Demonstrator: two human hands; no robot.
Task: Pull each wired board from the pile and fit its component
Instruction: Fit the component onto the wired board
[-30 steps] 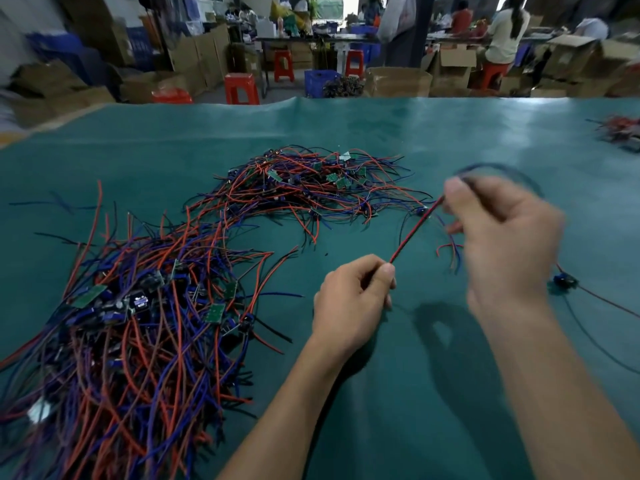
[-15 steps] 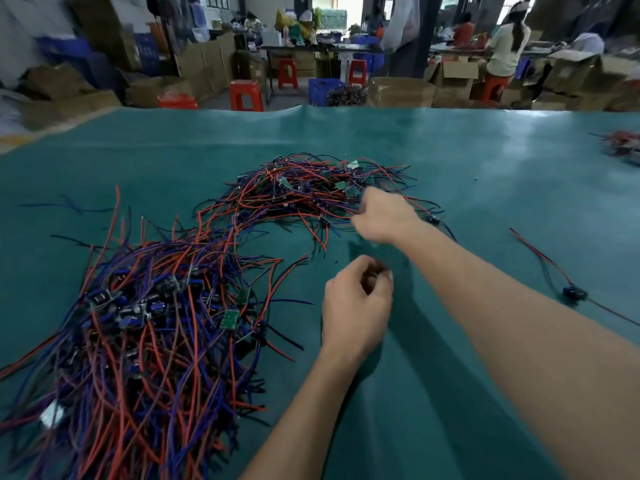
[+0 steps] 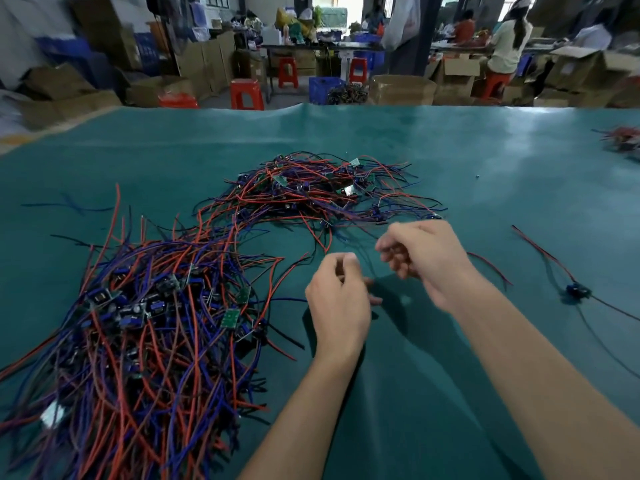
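A far pile (image 3: 322,192) of red, blue and black wires with small green boards lies in the middle of the green table (image 3: 485,161). A bigger pile (image 3: 156,317) spreads at the near left. My right hand (image 3: 426,258) hovers just in front of the far pile with curled fingers pinching a thin dark wire (image 3: 367,261) that runs back to that pile. A red wire (image 3: 488,266) trails behind its wrist. My left hand (image 3: 337,299) is close beside it, fingers curled, thumb against forefinger. Nothing shows inside it.
One wired piece with a small dark blue part (image 3: 576,291) and red and black leads lies alone at the right. A further bundle (image 3: 623,138) sits at the far right edge. Beyond the table are cardboard boxes, red stools and seated people.
My right hand dropped the earlier wired piece at the right, reached into the far pile, and has drawn back toward me with a thin wire. My left hand stayed in place.
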